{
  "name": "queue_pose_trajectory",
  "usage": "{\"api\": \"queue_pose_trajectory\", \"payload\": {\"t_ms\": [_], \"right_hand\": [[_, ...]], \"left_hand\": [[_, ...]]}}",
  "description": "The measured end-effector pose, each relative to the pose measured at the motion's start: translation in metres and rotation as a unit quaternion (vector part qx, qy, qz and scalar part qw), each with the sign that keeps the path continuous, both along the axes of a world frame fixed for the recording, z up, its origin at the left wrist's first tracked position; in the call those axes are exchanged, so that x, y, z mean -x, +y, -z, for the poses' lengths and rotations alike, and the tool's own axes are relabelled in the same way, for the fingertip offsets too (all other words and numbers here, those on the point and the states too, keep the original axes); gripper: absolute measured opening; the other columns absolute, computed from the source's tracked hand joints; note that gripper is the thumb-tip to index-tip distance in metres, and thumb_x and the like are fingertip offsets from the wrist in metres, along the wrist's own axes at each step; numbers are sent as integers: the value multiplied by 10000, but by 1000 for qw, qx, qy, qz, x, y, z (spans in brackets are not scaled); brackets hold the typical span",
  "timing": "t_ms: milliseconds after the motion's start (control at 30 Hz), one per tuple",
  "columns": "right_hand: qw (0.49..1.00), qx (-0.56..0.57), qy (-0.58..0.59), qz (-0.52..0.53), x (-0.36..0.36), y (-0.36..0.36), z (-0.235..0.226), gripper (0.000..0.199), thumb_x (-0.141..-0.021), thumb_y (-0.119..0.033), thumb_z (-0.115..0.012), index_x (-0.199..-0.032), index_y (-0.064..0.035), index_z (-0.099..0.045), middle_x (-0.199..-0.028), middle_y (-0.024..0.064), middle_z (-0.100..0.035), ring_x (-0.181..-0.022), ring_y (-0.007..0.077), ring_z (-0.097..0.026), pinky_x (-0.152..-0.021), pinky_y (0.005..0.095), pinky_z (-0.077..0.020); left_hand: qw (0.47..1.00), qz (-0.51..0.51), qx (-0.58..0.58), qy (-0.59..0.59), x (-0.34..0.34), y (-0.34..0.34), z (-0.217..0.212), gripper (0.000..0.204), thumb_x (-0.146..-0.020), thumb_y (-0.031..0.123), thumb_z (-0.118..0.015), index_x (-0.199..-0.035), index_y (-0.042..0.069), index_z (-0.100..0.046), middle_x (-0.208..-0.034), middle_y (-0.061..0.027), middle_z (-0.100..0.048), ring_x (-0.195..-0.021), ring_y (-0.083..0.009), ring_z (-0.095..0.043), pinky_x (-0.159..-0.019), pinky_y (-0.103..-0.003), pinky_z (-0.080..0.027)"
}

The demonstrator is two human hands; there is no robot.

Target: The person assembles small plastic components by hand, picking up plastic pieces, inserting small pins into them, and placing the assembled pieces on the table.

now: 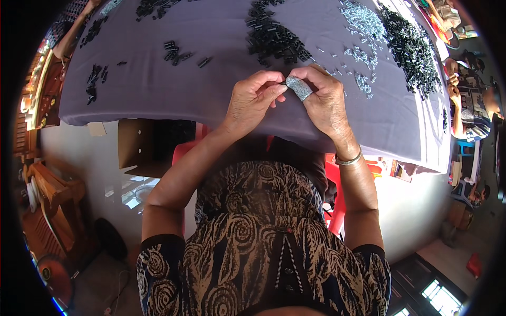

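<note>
Patterned dress (263,247) nearest, both hands' fingers (271,92) pinching a small grey piece (299,87), black parts pile (274,39) beyond, grey cloth (174,89) beneath.

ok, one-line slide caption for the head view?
Both hands, left hand and right hand, pinch a small part over a grey cloth-covered table strewn with black and silvery pieces.

A lavender cloth covers the surface (174,79), strewn with black pieces (274,39) and silvery pieces (363,21); the dress (253,253) shows tan swirls on navy.
</note>
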State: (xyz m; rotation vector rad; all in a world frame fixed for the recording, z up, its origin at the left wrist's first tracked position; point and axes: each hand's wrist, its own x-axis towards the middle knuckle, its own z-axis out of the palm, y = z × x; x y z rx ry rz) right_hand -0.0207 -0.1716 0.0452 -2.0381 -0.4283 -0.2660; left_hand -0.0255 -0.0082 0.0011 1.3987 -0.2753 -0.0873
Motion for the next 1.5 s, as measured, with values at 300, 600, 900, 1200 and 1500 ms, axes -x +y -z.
{"api": "queue_pose_trajectory", "payload": {"t_ms": [300, 600, 900, 1200, 1500], "right_hand": [[996, 78, -24, -37, 6, -1, -11, 132, -823, -33, -607, -955, -21, -608, -813, 117, -590, -708, 258, -593, -652, 295, -463], [990, 115, -73, -31, 15, 6, 3, 292, -812, -46, -623, -1091, -19, -542, -878, 164, -561, -740, 364, -604, -618, 404, -494], [999, -14, 30, 11, 1, 3, -7, 197, -846, -51, -629, -1041, -44, -602, -843, 76, -635, -745, 146, -605, -696, 277, -492], [996, 10, 60, -67, -16, 11, -8, 89, -820, -17, -639, -908, -17, -623, -774, 35, -620, -679, 80, -553, -643, 227, -454], [996, 28, 87, -4, -62, -6, -7, 187, -810, 45, -537, -962, -12, -630, -790, 39, -642, -749, 80, -564, -719, 214, -446]], "left_hand": [[1000, -15, -1, -7, 0, -2, 0, 136, -870, 46, -609, -1003, 15, -597, -865, -32, -607, -703, -76, -600, -563, -201, -471], [999, -28, 6, -15, 4, -2, 4, 196, -876, -21, -544, -1067, -5, -588, -896, -35, -609, -711, -64, -541, -597, -211, -476], [998, -4, -22, 59, -3, 37, -16, 165, -876, 66, -606, -1031, 10, -619, -886, -38, -627, -743, -96, -611, -589, -216, -461], [987, -153, -10, 40, 26, 87, -6, 119, -871, 51, -591, -979, 9, -620, -825, -27, -605, -698, -88, -585, -574, -214, -461], [989, -142, -19, 39, 14, 83, -13, 120, -882, 30, -571, -987, -11, -614, -825, -33, -593, -687, -94, -567, -600, -225, -470]]}}
